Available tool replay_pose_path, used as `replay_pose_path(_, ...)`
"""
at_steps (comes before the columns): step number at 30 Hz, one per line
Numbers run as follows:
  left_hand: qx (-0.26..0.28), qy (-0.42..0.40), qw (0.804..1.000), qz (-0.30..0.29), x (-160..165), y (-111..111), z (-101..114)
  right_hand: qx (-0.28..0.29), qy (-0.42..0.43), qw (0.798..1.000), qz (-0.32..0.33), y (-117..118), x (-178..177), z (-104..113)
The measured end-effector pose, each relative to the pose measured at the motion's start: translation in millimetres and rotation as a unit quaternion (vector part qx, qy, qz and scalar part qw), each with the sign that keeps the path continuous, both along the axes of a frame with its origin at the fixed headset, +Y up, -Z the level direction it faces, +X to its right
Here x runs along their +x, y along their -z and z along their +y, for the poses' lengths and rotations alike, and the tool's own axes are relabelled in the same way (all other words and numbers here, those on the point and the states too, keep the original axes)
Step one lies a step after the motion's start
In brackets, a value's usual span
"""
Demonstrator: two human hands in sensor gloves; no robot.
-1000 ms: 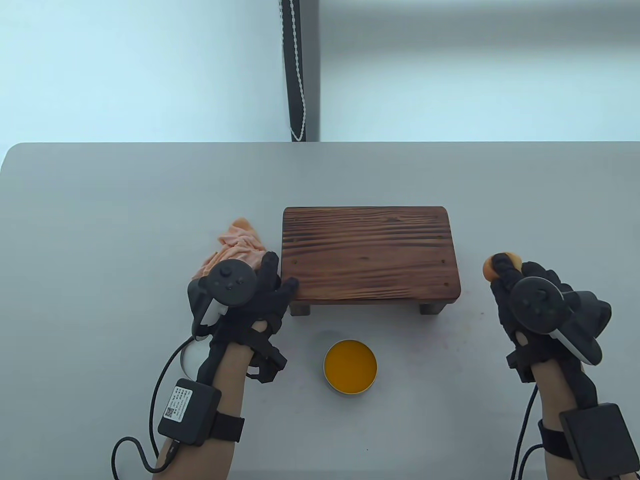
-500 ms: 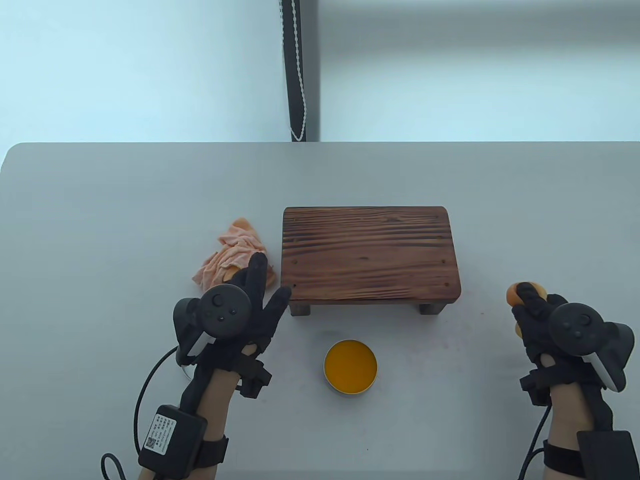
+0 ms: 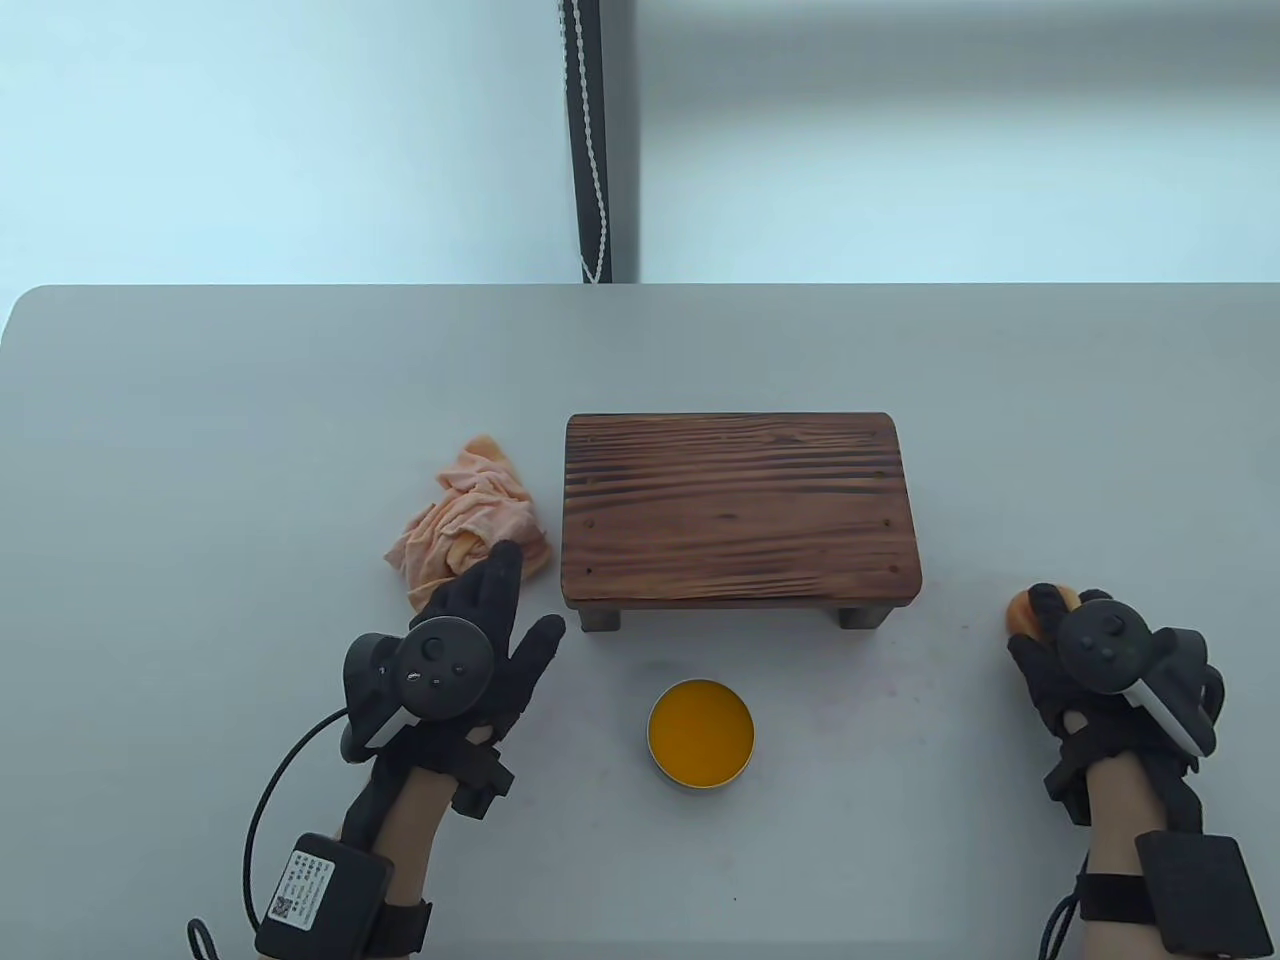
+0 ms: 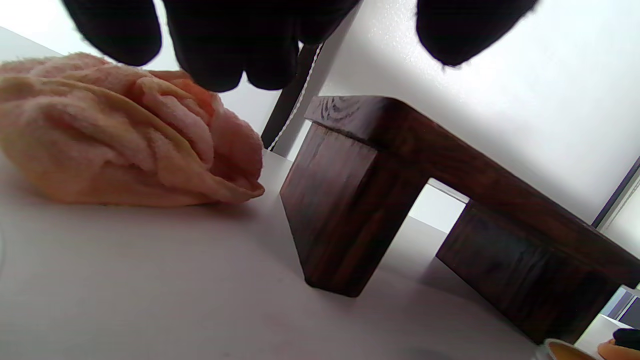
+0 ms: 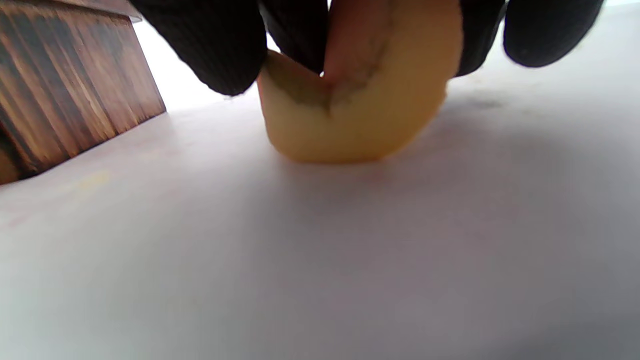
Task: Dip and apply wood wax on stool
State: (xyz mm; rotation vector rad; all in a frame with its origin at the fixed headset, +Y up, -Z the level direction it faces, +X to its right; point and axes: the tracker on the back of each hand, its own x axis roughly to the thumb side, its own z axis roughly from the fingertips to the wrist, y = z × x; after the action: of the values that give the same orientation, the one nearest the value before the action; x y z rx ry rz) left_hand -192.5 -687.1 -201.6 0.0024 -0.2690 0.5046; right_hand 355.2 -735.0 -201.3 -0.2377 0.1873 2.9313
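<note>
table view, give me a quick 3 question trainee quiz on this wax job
1. True or false: the wax tin is open.
2. Which hand holds the sponge? A) left hand B) right hand
3. Fill in: the cloth lies to the ____ of the stool in the table view.

Key: 1 true. 2 B: the right hand grips it; the left hand holds nothing. 3 left.

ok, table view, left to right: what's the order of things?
Left hand → cloth → wax tin → stool → sponge → right hand.
</note>
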Motion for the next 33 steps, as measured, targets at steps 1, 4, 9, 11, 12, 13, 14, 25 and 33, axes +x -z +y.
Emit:
replay_pose_path(1, -0.001, -0.005, 1.000, 0.002, -2, 0, 1, 0.004, 0.008, 1.000, -0.005, 0, 2, 0)
replay_pose_path(4, 0.005, -0.006, 1.000, 0.009, -7, 0, 1, -0.002, 0.017, 1.000, -0.009, 0, 5, -2)
replay_pose_path(9, 0.013, 0.007, 1.000, 0.022, -18, 2, 3, 0.018, 0.018, 1.000, -0.005, -3, 5, 8)
replay_pose_path(11, 0.007, 0.008, 1.000, 0.027, -25, 2, 8, 0.039, 0.021, 0.999, 0.001, -6, 4, 15)
replay_pose_path(12, 0.001, 0.011, 1.000, 0.028, -29, 2, 10, 0.046, 0.023, 0.999, 0.003, -8, 4, 17)
replay_pose_path(13, 0.000, 0.009, 0.999, 0.032, -35, 1, 12, 0.051, 0.025, 0.998, 0.004, -9, 4, 20)
replay_pose_path(14, 0.002, 0.006, 0.999, 0.037, -39, 0, 14, 0.056, 0.026, 0.998, 0.005, -10, 4, 21)
replay_pose_path(25, -0.051, 0.037, 0.995, 0.073, -86, -22, 21, 0.077, 0.025, 0.996, 0.032, -15, -8, 32)
replay_pose_path(33, -0.101, 0.116, 0.984, 0.087, -87, -15, -1, 0.091, 0.021, 0.994, 0.059, -18, -26, 39)
